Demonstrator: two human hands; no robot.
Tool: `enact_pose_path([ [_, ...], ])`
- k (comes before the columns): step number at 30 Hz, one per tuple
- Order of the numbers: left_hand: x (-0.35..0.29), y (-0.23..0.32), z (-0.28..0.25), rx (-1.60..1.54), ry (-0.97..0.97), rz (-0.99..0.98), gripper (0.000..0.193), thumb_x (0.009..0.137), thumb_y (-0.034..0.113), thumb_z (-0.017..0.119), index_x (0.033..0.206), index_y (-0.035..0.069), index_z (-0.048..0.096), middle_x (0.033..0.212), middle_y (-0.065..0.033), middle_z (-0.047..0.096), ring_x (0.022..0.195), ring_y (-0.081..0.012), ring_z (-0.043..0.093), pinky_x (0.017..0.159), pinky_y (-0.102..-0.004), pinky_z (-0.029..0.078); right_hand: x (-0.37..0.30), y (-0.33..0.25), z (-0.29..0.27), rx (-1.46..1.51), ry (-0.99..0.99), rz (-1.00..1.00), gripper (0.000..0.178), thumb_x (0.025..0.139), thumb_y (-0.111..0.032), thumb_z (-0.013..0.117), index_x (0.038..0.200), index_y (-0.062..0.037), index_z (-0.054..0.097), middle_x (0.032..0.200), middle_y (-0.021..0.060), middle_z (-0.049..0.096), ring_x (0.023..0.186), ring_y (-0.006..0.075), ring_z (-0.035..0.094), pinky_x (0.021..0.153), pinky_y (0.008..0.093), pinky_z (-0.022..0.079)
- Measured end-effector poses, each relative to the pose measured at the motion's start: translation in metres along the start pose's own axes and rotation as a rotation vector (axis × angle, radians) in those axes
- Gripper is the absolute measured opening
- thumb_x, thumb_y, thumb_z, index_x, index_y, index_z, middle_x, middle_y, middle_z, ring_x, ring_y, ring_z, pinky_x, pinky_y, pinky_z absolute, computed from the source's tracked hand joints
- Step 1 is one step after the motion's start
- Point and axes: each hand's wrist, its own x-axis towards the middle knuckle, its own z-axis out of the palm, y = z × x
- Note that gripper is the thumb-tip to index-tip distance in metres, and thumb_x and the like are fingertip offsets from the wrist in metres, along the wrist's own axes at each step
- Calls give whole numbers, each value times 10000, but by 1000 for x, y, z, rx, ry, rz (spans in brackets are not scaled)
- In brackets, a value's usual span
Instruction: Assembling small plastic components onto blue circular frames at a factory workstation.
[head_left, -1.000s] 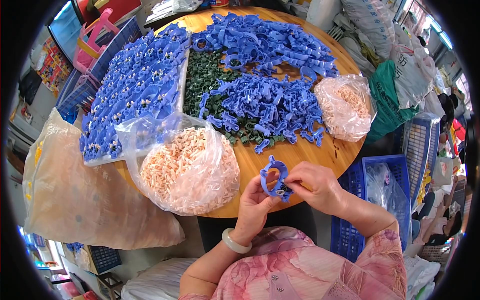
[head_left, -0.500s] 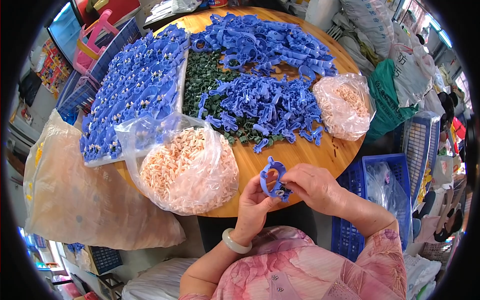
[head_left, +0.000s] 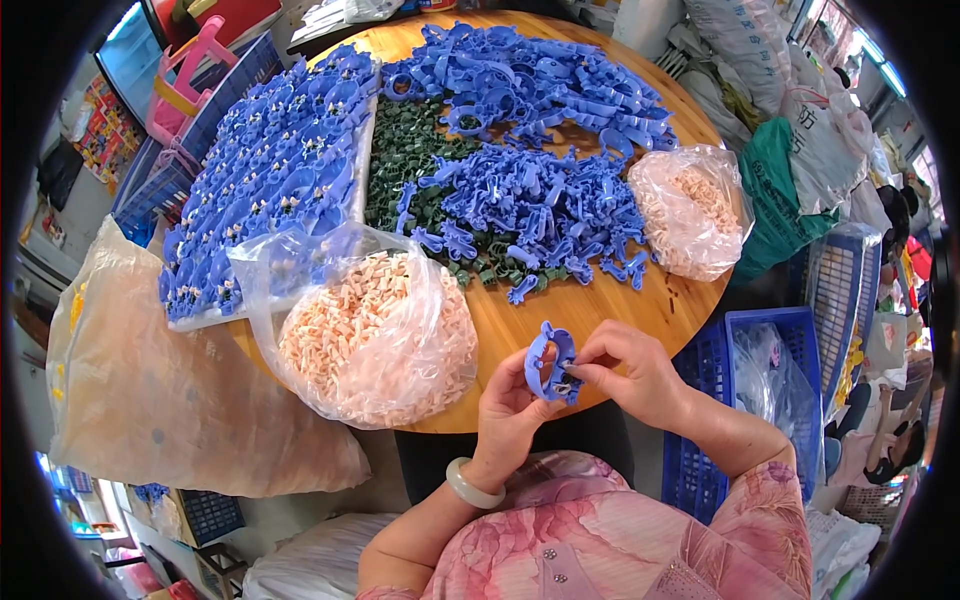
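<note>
- The left hand (head_left: 508, 398) holds a blue plastic ring (head_left: 534, 370) between thumb and fingers, gripping its left and lower side, with the ring standing tilted
- The right hand (head_left: 640, 375) has its thumb and forefinger drawn close together at the ring's right side, beside a small dark part; I cannot tell whether they grip that part, the ring or something separate
- The ring is in front of the person's body, at the near edge of a round wooden table (head_left: 690, 300)
- To the left of the hands, on the table, a clear plastic bag (head_left: 450, 345) holds many small peach-coloured pieces (head_left: 345, 325)
- Beyond the hands lies a pile of small blue plastic pieces (head_left: 550, 205), next to dark green pieces (head_left: 405, 165)
- Farther back is a heap of blue rings and bands (head_left: 540, 85)
- At the far left, a white tray (head_left: 361, 195) bears rows of blue pieces (head_left: 270, 180)
- A pale bracelet (head_left: 471, 488) circles the left wrist
</note>
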Motion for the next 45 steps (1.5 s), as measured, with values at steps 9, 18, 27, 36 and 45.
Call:
enact_pose_path([
  [9,-1,1,3,52,-3,38,510,824,-81,612,1289,22,430,1208,-84,538,1091,-170,552,912,-315,495,1,-3,-2,104,-36,187,92,829,-108,653,840,-20,627,735,55,557,627,140,535,563,269,429],
  [18,-1,0,1,72,16,20,515,819,-79,619,1289,17,434,1224,-85,536,1091,-168,551,917,-314,488,1,-6,-3,-64,-50,69,103,823,-119,654,842,-23,620,743,86,569,646,185,579,573,291,451],
  [27,1,0,0,-13,34,5,479,826,-66,618,1266,13,449,1212,-86,543,1104,-174,547,931,-318,471,4,-5,-2,6,-51,93,97,832,-107,647,848,-13,628,750,59,583,646,133,561,571,265,441],
  [36,1,1,1,-11,34,6,476,827,-79,607,1265,12,446,1219,-92,537,1114,-180,542,934,-322,468,4,-8,0,89,-20,214,116,813,-119,660,816,-5,636,685,42,590,591,99,549,531,246,433],
  [45,-1,0,2,22,47,5,503,826,-81,610,1285,14,428,1221,-89,535,1112,-172,540,941,-320,466,1,-11,4,75,37,219,140,815,-139,664,799,-5,630,675,33,589,574,92,528,521,245,422],
])
